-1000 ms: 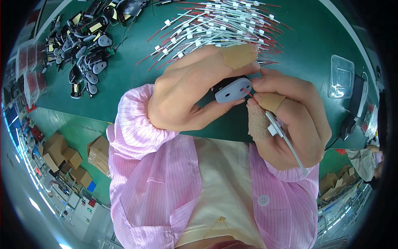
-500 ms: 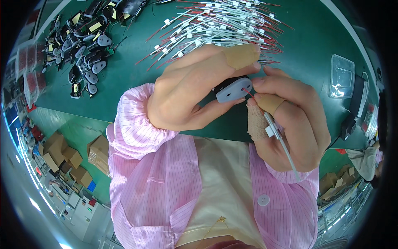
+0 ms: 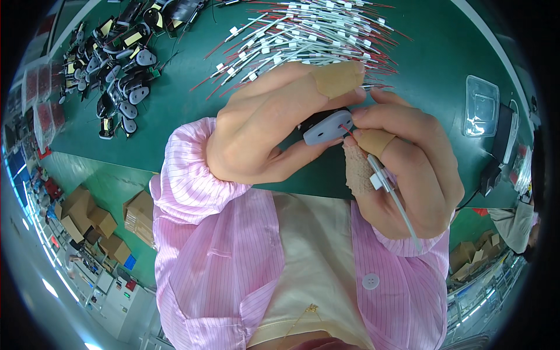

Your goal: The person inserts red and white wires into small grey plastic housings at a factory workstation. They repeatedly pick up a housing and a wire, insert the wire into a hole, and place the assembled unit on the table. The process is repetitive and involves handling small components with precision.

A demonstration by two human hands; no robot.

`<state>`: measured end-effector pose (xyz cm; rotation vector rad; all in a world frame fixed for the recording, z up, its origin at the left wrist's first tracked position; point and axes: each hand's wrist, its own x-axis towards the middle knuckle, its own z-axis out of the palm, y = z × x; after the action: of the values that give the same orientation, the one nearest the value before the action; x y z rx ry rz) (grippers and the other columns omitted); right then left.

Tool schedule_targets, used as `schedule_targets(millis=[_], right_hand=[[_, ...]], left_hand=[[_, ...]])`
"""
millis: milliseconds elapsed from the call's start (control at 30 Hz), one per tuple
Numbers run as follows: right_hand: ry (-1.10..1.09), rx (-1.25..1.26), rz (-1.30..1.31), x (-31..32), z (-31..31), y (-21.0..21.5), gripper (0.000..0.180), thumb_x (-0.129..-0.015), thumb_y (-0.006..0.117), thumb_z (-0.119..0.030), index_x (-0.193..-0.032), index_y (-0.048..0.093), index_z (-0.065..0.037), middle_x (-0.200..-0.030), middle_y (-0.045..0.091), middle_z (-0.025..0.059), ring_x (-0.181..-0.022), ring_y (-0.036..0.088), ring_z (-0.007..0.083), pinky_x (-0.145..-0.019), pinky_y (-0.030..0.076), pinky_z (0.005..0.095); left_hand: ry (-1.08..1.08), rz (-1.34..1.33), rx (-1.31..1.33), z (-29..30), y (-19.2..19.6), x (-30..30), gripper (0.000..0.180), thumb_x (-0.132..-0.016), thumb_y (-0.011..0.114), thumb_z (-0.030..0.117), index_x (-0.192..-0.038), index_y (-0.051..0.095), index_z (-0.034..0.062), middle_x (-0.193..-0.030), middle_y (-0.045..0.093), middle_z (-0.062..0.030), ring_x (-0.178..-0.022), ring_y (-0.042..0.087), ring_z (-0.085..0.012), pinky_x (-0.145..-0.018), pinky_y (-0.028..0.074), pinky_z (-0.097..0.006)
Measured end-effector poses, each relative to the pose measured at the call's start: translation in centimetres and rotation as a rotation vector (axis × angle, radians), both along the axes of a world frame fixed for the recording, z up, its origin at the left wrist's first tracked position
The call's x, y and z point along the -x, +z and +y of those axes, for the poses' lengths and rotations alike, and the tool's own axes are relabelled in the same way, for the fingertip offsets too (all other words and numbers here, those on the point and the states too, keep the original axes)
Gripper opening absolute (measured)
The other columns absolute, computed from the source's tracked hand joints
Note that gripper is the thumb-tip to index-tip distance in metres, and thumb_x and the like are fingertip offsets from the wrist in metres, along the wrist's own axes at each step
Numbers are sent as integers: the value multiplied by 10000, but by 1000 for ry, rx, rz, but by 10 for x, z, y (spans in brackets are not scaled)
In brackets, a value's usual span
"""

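Observation:
My left hand [image 3: 268, 125] is closed around a small black part with a grey oval end cap [image 3: 328, 129], which faces right and has small holes. A tan bandage covers one of its fingers. Pinched in my right hand [image 3: 414, 157] is a wire [image 3: 396, 201] with a pale sleeve, a white tag and a thin red end. The red tip sits at a hole in the grey cap; how deep it goes I cannot tell. Bandages wrap the right thumb and a finger. Beyond my hands lies a pile of similar tagged wires [image 3: 309, 35].
Several black parts with grey caps [image 3: 116, 73] lie heaped at the far left of the green table [image 3: 192, 146]. To the right stand a clear plastic box [image 3: 482, 108] and a black device [image 3: 501, 146] with a cable. Cardboard boxes [image 3: 87, 213] stand on the floor at left.
My right hand has shifted slightly left and up with the wire, closer to the grey cap. The left hand and the part it holds have barely moved.

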<state>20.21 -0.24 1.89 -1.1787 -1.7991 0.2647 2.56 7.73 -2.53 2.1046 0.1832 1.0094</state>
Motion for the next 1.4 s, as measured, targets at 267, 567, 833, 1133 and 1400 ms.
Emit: schedule_targets(millis=[267, 567, 833, 1133, 1400], right_hand=[[-16, 35, -12, 2, 0, 0, 183, -711, 751, 74, -836, 622, 39, -911, 645, 152, -825, 668, 280, -754, 572, 364], [31, 581, 461, -8, -5, 16, 204, -800, 680, 43, -990, 607, 37, -850, 600, 94, -693, 561, 125, -598, 442, 223], [2, 584, 379, -6, -2, 19, 120, -850, 612, 79, -969, 625, 85, -840, 627, 112, -694, 620, 139, -613, 487, 233], [5, 550, 42, -9, 6, 12, 95, -799, 694, -11, -870, 642, 25, -696, 591, 128, -563, 579, 260, -504, 431, 335], [102, 682, 214, -15, 8, 16, 51, -839, 631, -13, -840, 642, 36, -677, 584, 129, -572, 567, 266, -528, 425, 338]], left_hand=[[25, -10, 44, -4, 0, -1, 734, -775, 689, -68, -1385, 284, -123, -1039, 650, -311, -949, 665, -359, -842, 515, -434], [212, 69, 25, -5, 6, 0, 599, -728, 744, -49, -1264, 481, -104, -1059, 662, -251, -932, 669, -323, -839, 520, -400], [165, 84, 157, -7, 18, 0, 501, -673, 722, -42, -1158, 600, -54, -1133, 608, -201, -1006, 596, -307, -838, 487, -375], [208, 198, 200, -10, 13, 2, 500, -626, 848, 56, -1060, 609, -10, -1016, 630, -147, -909, 616, -281, -769, 503, -328], [12, 49, 652, -6, 27, 14, 514, -677, 865, 124, -1082, 620, -78, -1008, 681, -164, -884, 657, -222, -783, 522, -326]])
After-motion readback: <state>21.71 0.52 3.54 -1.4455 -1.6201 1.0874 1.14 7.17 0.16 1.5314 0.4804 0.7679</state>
